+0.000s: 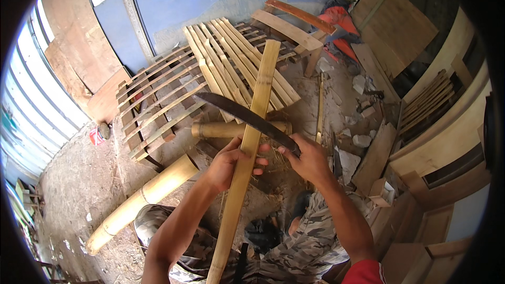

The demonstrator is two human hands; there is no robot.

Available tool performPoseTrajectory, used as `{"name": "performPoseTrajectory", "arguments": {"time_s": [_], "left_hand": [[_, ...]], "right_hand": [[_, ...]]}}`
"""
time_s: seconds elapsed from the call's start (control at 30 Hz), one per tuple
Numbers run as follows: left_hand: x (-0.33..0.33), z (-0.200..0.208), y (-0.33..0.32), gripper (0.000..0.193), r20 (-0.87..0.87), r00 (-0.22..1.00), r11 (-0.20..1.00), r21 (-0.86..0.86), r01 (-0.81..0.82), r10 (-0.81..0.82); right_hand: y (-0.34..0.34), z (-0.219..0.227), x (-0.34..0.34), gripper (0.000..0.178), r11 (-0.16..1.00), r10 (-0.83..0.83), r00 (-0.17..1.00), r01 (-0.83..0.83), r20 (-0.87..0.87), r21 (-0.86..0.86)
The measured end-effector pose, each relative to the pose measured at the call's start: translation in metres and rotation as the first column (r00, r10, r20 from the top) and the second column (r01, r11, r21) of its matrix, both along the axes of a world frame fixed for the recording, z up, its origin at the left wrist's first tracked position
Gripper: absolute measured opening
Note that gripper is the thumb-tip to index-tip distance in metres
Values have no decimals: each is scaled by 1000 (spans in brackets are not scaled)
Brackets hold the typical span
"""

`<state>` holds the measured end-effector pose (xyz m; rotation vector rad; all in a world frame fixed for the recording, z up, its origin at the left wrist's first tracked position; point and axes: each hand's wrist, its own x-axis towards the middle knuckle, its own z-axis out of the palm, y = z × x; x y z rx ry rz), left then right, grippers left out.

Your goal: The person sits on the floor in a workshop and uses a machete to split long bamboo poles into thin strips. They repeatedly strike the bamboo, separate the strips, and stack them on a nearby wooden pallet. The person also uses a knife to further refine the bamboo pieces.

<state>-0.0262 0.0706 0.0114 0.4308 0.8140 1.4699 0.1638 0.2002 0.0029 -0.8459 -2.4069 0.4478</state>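
Observation:
My left hand [231, 163] is wrapped round a long bamboo strip [245, 173], which slants from my lap up toward the wall. In my right hand [309, 159] is the handle of a machete [236, 109]. Its dark, curved blade crosses over the strip above my left hand, pointing to the upper left; whether the edge touches the strip I cannot tell. Beyond my hands a thick bamboo pole [213, 129] lies crosswise on the ground. Another bamboo pole [152, 192] lies at the left, near my knee.
Several split bamboo strips [210, 68] are piled on a slatted wooden frame [152, 97]. A wooden bench [289, 27] is at the back, with orange cloth [339, 21] beside it. Rubble [362, 140] and boards [374, 160] lie at the right. A red-and-white can [97, 135] stands left.

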Motion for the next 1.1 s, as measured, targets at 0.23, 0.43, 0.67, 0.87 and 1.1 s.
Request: {"name": "performPoseTrajectory", "arguments": {"time_s": [0.23,0.43,0.67,0.87,1.1], "left_hand": [[5,-24,-38,43,-154,983,994,-69,91,-100],[16,-26,-55,33,-197,975,990,-116,78,-99],[29,-47,-70,25,-272,958,991,-117,65,-95],[32,-58,-73,25,-300,950,988,-149,42,-85],[35,-57,-78,24,-324,940,984,-171,50,-104]], "right_hand": [[-1,-8,-1,33,991,92,996,-93,20,94],[-15,-18,-1,31,966,173,978,-191,115,172],[3,-25,-4,26,973,114,979,-144,170,178],[13,-33,-6,26,952,221,934,-269,279,145],[14,-40,-12,23,955,187,949,-236,254,179]]}}
